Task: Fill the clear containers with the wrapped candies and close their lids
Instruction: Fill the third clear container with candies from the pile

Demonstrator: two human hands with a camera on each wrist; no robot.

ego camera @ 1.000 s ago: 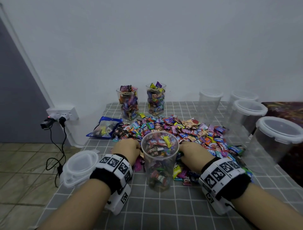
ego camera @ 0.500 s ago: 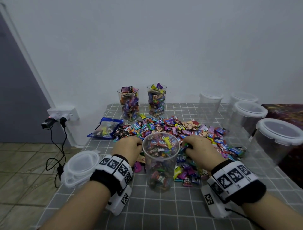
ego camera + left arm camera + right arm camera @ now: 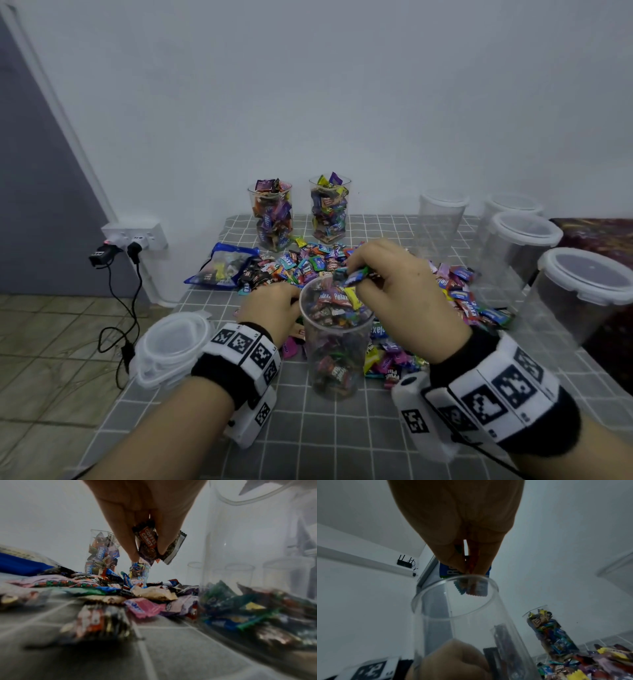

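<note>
A clear container (image 3: 334,342), partly full of wrapped candies, stands at the front of the table. My right hand (image 3: 394,284) hovers over its rim (image 3: 453,596), pinching a few wrapped candies (image 3: 354,277) (image 3: 471,586). Just left of the container, low over the candy pile (image 3: 308,265), my left hand (image 3: 270,308) grips several wrapped candies, among them a coffee candy (image 3: 148,539). Two full containers (image 3: 272,214) (image 3: 329,209) without lids stand at the back.
Several empty lidded containers (image 3: 582,294) (image 3: 520,240) (image 3: 442,212) line the right side. A stack of loose lids (image 3: 171,346) sits at the table's left edge. A blue candy bag (image 3: 222,267) lies back left. A wall socket with cables (image 3: 133,236) is beyond the table's left edge.
My right hand has risen from the pile with candies and moved left over the container's mouth. The left hand stays beside the container, now gripping candies.
</note>
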